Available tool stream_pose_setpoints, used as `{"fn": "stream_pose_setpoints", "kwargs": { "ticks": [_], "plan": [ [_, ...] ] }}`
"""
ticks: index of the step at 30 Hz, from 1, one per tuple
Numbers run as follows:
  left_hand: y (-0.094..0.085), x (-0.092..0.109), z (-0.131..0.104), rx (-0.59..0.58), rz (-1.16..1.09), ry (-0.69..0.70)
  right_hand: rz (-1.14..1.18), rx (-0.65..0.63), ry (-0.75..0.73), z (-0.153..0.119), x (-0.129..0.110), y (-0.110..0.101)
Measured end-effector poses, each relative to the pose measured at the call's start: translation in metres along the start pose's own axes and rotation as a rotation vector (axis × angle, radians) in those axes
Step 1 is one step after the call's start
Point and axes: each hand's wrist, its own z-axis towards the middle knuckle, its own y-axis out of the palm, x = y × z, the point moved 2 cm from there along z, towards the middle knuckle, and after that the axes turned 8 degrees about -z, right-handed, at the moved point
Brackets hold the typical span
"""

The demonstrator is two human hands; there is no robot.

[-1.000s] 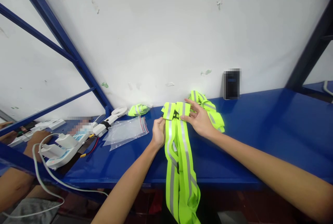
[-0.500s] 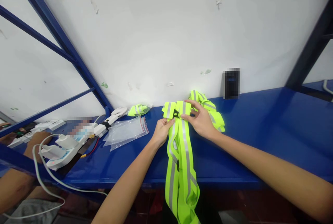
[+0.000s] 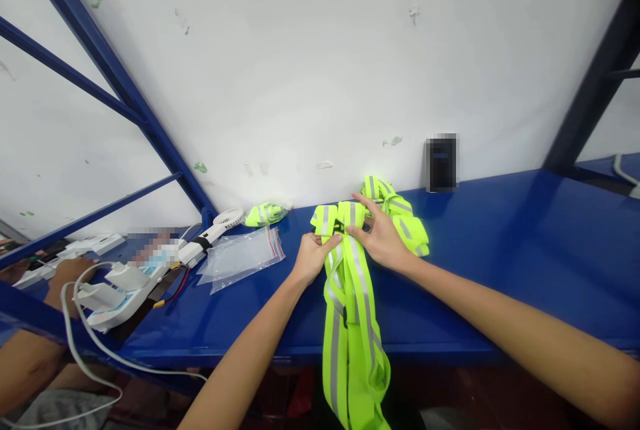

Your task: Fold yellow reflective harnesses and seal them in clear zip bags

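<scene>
A neon yellow-green strap bundle (image 3: 356, 323) with grey reflective stripes hangs over the front edge of the blue table. My left hand (image 3: 314, 255) pinches its upper left part, thumb on the strap below a folded loop. On the upper right, my right hand (image 3: 383, 233) grips the same straps between thumb and fingers, index finger stretched along the top. A dark buckle shows between the two folded loops, and another lies lower on the straps. Right behind my right hand is a second heap of yellow-green straps (image 3: 413, 233).
Clear zip bags (image 3: 243, 255) and a bagged yellow-green bundle (image 3: 266, 214) lie left of my hands, near a white fan (image 3: 229, 219) and power strip (image 3: 113, 310). A pixelated dark object (image 3: 443, 163) leans on the wall. Another person's arm (image 3: 30, 363) is at far left.
Both hands keep their hold; the folded loops sit slightly lower, and the hanging straps have swung a little to the right. My left thumb reaches further across the strap.
</scene>
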Motion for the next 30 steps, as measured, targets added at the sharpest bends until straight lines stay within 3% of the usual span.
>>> {"fn": "stream_pose_setpoints", "kwargs": {
  "ticks": [12,18,23,26,30],
  "plan": [
    [0.007,0.001,-0.006,-0.132,0.076,-0.17,-0.258,-0.003,-0.164,-0.004,-0.004,-0.003],
    [0.007,0.0,-0.005,-0.1,0.058,-0.193,-0.343,-0.045,-0.39,-0.005,-0.003,-0.004],
    [0.012,0.004,-0.008,0.008,-0.067,-0.146,-0.414,-0.121,-0.557,-0.006,0.0,-0.005],
    [0.011,0.007,-0.009,0.052,-0.078,-0.141,-0.393,-0.208,-0.526,-0.009,-0.001,-0.006],
    [0.004,0.011,-0.006,0.082,-0.006,-0.061,-0.205,-0.304,-0.341,-0.013,-0.007,-0.004]
  ]
}}
